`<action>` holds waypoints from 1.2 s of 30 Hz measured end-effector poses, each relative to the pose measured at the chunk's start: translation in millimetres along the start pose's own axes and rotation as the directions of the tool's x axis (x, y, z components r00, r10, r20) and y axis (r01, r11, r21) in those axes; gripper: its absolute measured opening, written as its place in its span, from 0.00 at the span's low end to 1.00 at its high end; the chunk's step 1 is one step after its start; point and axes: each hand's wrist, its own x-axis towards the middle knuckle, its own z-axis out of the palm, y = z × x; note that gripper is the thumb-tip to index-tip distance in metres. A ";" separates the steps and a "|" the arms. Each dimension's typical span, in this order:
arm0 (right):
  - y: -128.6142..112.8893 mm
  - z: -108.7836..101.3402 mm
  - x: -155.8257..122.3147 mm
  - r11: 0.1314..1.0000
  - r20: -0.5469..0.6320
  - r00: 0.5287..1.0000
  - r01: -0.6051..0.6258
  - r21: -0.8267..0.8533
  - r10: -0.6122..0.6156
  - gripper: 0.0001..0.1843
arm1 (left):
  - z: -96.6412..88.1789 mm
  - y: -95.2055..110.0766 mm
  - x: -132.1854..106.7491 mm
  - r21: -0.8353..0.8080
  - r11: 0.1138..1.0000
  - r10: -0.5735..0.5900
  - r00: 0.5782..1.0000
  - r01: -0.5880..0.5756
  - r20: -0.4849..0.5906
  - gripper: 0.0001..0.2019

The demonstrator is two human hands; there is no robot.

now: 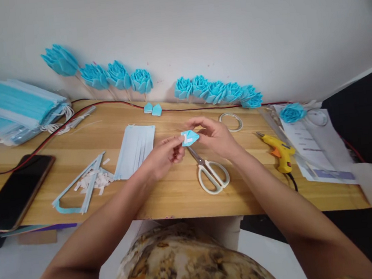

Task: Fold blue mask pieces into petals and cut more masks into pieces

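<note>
Both hands meet above the middle of the wooden table (165,195). My left hand (164,156) and my right hand (214,135) pinch a small folded piece of blue mask fabric (190,137) between their fingertips, from either side. White-handled scissors (211,172) lie on the table just below the hands. An unfolded blue face mask (135,149) lies flat to the left of my left hand.
Blue fabric roses (216,91) lean along the wall, more (98,73) on the left. A stack of masks (21,109) sits far left, a phone (13,190) front left, mask trimmings (87,184), a tape roll (231,121), a yellow glue gun (279,149), papers (314,143) at right.
</note>
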 end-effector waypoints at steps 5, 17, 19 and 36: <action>2.3 -3.3 12.0 0.998 0.092 0.994 0.057 0.000 -0.057 0.03 | -0.1 2.3 2.1 -0.121 0.987 -0.111 0.994 0.111 -0.001 0.12; 55.1 19.0 102.4 0.941 -0.110 0.956 -0.289 -0.177 0.273 0.11 | 4.4 2.8 -0.8 -0.188 0.971 -0.163 0.983 0.146 -0.080 0.11; 61.7 22.0 110.3 0.925 -0.127 0.954 -0.294 -0.240 0.271 0.14 | 3.8 2.5 -0.1 -0.172 0.975 -0.154 0.984 0.138 -0.084 0.10; 72.0 27.2 119.5 0.746 -0.112 0.981 -0.193 -0.638 0.158 0.15 | -29.9 74.3 -17.4 0.918 0.301 0.234 0.953 -0.260 0.194 0.06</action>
